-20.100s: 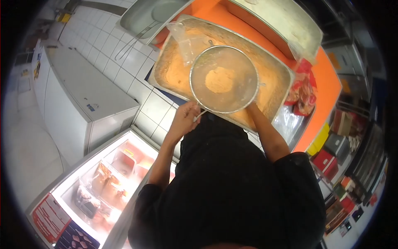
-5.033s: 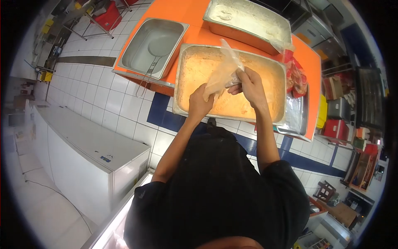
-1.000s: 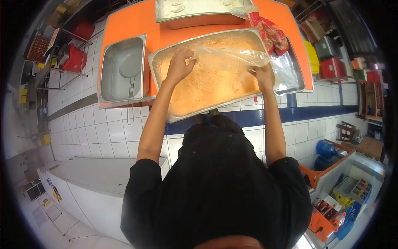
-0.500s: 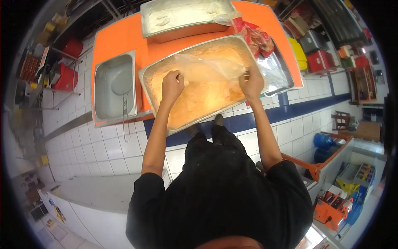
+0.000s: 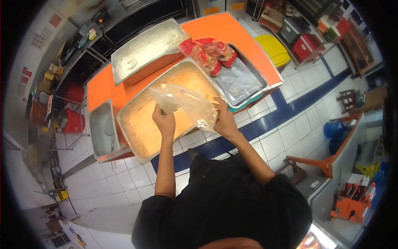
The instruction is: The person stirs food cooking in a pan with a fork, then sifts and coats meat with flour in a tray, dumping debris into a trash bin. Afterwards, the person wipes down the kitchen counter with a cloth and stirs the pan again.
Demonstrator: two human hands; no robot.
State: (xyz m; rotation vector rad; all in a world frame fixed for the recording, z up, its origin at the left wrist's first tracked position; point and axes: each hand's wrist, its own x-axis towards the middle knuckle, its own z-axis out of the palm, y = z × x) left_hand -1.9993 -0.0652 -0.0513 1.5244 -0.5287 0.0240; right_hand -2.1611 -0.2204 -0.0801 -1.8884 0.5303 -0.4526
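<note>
Stretched between my two hands is a clear plastic bag (image 5: 186,101), held above a large metal pan (image 5: 143,159). My left hand (image 5: 165,120) pinches the bag's left end. Its right end is gripped by my right hand (image 5: 225,119), near the pan's right corner. An orange powdery layer (image 5: 145,118) covers the bottom of the pan. Behind it stands a deep metal pan (image 5: 120,76) holding white powder (image 5: 147,52). A crumpled red and clear plastic bag (image 5: 209,54) lies at the edge of a shallow metal tray (image 5: 261,87) with clear plastic film (image 5: 238,81) in it.
To the left, a smaller metal pan (image 5: 97,128) contains a round, long-handled sieve (image 5: 108,126). Everything rests on an orange table (image 5: 211,27). A yellow lid or bin (image 5: 273,50) stands beyond the table's right end. White floor tiles (image 5: 265,145) with a blue stripe surround my feet.
My view has turned, so the table and pans appear shifted left. My hands have brought the bag nearer to me, toward the pan's right front edge, and it now hangs bunched.
</note>
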